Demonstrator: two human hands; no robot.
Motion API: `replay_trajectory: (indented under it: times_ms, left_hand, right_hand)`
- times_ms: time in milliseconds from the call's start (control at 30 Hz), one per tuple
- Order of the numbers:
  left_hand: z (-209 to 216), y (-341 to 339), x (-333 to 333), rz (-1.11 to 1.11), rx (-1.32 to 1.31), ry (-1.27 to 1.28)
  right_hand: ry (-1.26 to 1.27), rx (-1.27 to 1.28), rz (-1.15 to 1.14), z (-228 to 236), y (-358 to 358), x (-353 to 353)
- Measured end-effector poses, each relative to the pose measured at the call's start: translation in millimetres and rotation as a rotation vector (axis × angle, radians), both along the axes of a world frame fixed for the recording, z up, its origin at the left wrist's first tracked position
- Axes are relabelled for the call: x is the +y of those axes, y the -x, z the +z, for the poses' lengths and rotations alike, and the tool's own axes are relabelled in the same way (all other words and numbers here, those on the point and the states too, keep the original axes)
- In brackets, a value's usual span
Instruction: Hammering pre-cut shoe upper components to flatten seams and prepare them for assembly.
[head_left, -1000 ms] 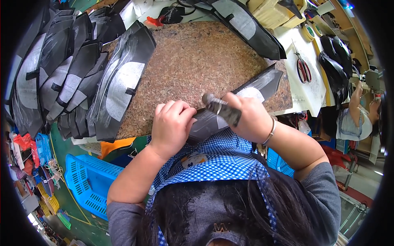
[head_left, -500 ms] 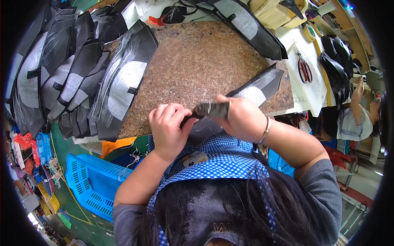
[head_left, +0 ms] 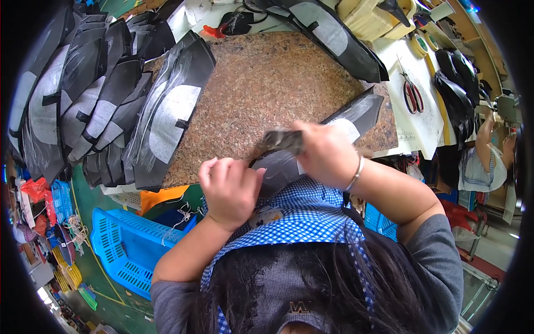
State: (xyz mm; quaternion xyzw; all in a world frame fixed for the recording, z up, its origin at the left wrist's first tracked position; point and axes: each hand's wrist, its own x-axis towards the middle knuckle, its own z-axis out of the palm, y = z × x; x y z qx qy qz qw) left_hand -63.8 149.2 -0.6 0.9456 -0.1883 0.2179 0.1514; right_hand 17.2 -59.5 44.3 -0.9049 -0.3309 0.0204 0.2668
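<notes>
A black curved panel [head_left: 278,171] with a pale grey patch lies at the near edge of the speckled stone slab [head_left: 261,83], partly over my lap. My right hand [head_left: 328,156] is closed round a hammer [head_left: 283,141]; its dark metal head is blurred over the panel's near end, and the grip is mostly hidden. Beside the panel's left end is my left hand [head_left: 229,192], its fingers curled and the thumb by the panel's edge. Whatever it may hold is hidden.
Piles of similar black panels [head_left: 105,106] cover the left side, with another stack [head_left: 328,33] at the far right of the slab. Scissors [head_left: 411,94] and tape rolls [head_left: 420,44] lie to the right. A blue basket [head_left: 130,245] stands at lower left; another person [head_left: 484,161] works at far right.
My left hand has drawn back slightly toward me, off the panel edge it was pinching. The hammer head has shifted a little left and up. More of the panel's near end shows.
</notes>
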Motion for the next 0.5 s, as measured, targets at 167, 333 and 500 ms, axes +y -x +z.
replay_trajectory:
  times_ms: [167, 333, 500]
  left_hand:
    - [15.8, -30.2, 47.2, 0.241, -0.139, 0.114]
    - [13.5, -84.6, 84.4, 0.657, -0.114, -0.259]
    - [12.6, -84.0, 84.7, 0.621, 0.052, -0.154]
  right_hand:
    - [0.016, -0.189, -0.041, 3.4, -63.9, -91.1]
    - [0.143, -0.025, 0.077, -6.4, -52.4, -122.8]
    - [-0.51, 0.228, -0.262, 13.6, -77.1, -99.2]
